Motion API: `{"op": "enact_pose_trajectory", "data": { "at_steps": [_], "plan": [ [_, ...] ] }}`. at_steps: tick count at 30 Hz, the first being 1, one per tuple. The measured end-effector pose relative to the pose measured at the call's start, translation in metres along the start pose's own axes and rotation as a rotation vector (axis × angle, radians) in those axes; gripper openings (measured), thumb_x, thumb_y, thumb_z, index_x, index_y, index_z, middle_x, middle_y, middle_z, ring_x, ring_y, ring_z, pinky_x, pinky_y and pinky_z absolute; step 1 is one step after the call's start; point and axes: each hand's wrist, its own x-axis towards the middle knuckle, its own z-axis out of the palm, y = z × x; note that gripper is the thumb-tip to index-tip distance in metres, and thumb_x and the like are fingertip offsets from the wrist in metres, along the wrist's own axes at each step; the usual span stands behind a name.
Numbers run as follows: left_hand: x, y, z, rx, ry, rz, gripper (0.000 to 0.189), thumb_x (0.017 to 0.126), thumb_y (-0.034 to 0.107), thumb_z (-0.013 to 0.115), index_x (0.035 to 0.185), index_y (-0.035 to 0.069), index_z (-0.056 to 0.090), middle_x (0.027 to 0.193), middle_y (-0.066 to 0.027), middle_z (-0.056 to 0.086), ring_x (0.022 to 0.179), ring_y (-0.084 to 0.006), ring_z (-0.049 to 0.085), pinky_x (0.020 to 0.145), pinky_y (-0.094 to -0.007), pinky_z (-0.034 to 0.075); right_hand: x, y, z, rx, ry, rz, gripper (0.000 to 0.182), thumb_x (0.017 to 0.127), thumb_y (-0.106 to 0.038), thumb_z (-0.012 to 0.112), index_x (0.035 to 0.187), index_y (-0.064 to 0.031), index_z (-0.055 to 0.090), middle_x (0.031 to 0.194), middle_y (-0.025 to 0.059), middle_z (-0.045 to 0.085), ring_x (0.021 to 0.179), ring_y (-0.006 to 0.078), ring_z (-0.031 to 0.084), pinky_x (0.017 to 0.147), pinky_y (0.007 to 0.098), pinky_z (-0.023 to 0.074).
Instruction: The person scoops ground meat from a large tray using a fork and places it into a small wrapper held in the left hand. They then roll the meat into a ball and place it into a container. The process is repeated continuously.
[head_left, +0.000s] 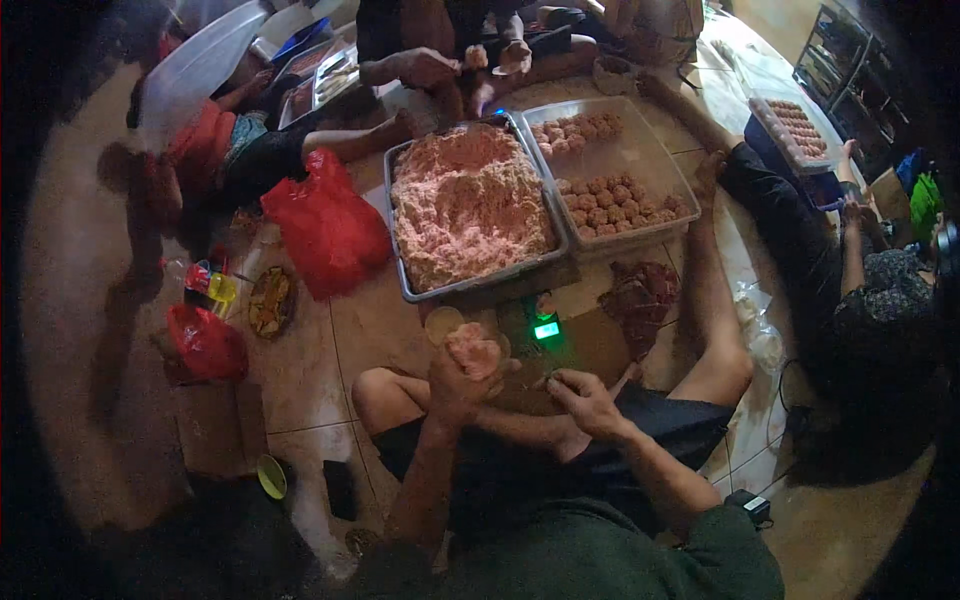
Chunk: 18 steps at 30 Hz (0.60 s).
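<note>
My left hand (454, 391) is closed around a lump of pale pink dough-like mixture (474, 352), which bulges out above the fingers. To its right is my right hand (589, 405), thumb and fingertips brought together; whether they pinch something small cannot be made out. Just beyond the right hand, a small digital scale (547, 331) glows green, and a small pink ball (545, 304) sits at its far side. A round, pale shallow dish or lid (444, 324) lies behind the left hand. Further off stands a grey-rimmed tub (480, 287) heaped with crumbly pink mixture (469, 217).
A clear plastic tub (637, 161) holding rows of rolled balls (600, 202) adjoins the mixture tub. Red plastic bags (330, 225), a bottle of yellow liquid (221, 287) and a cardboard box (221, 427) lie left. A dark red cloth (641, 304) is at right. Other people sit around.
</note>
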Motion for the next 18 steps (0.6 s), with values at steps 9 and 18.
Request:
{"op": "enact_pose_trajectory", "data": {
  "at_steps": [9, 18],
  "plan": [
    [-0.005, -0.011, 0.009, -0.061, -0.02, -0.097, 0.033, 0.082, 0.016, 0.081, 0.1, 0.006, 0.055, 0.091, -0.0008, 0.058, 0.082, -0.0097, 0.056, 0.071, -0.0259, 0.049, 0.003, -0.024, 0.021, -0.006, 0.034, -0.292, 0.018, 0.1, -0.013, 0.055, 0.107, -0.0003, 0.066, 0.086, 0.0044, 0.059, 0.078, 0.0168, 0.056, 0.07, 0.0325, 0.047],
    [-0.009, 0.004, -0.023, 0.203, -0.214, 0.075, 0.024, 0.088, 0.015, 0.072, 0.103, 0.004, 0.057, 0.093, -0.0007, 0.058, 0.079, -0.0112, 0.056, 0.071, -0.0259, 0.053, -0.001, -0.023, 0.005, -0.11, 0.151, -0.244, 0.019, 0.1, -0.013, 0.056, 0.11, 0.0, 0.066, 0.093, 0.0094, 0.064, 0.084, 0.0192, 0.061, 0.072, 0.0328, 0.0493]
  ]
}}
